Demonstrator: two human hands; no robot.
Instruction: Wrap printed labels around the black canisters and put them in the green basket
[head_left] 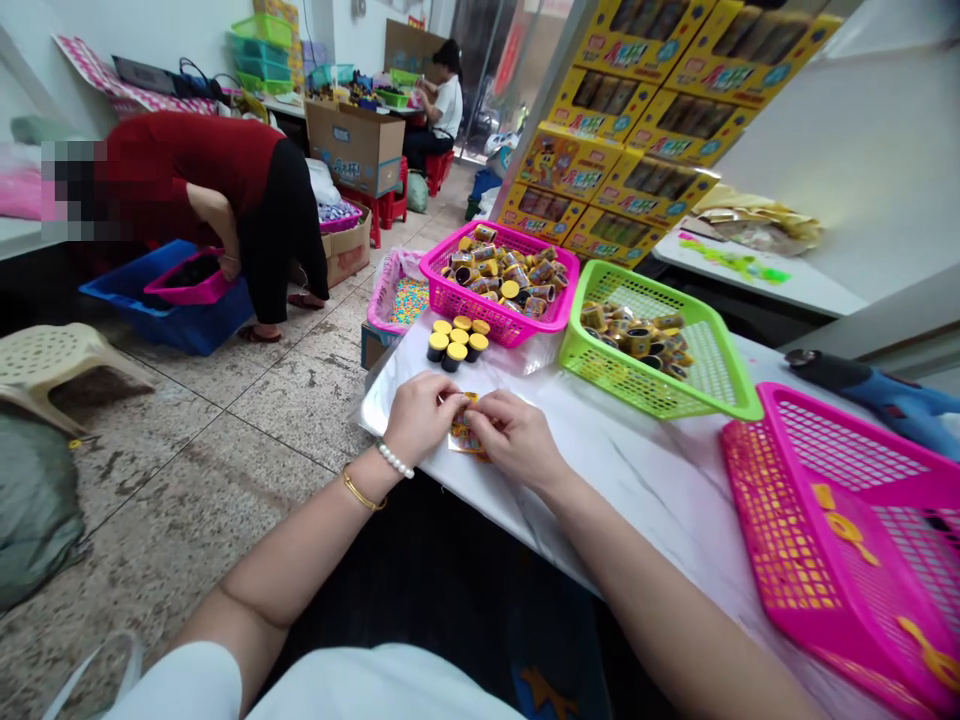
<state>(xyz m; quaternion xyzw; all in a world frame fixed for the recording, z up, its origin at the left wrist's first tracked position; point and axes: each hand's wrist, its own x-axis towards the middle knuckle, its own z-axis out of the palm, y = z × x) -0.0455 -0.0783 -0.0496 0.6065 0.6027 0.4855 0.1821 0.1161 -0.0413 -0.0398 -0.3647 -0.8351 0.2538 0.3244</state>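
Note:
My left hand (421, 412) and my right hand (512, 436) meet over a small yellow printed sticker sheet (463, 436) on the white marble table (637, 480). Both pinch at the sheet with curled fingers. A pearl bracelet and a gold bangle circle my left wrist. Just beyond my hands stand several small black cups with yellow lids (457, 343).
A pink basket (551, 310) of wrapped cups and a green basket (712, 375) sit behind. Stacked pink baskets (825, 560) lie at the right, a blue tool (885, 395) beyond. A person in red bends over a blue bin (180, 325); another person sits far back. Yellow cartons (630, 120) are stacked.

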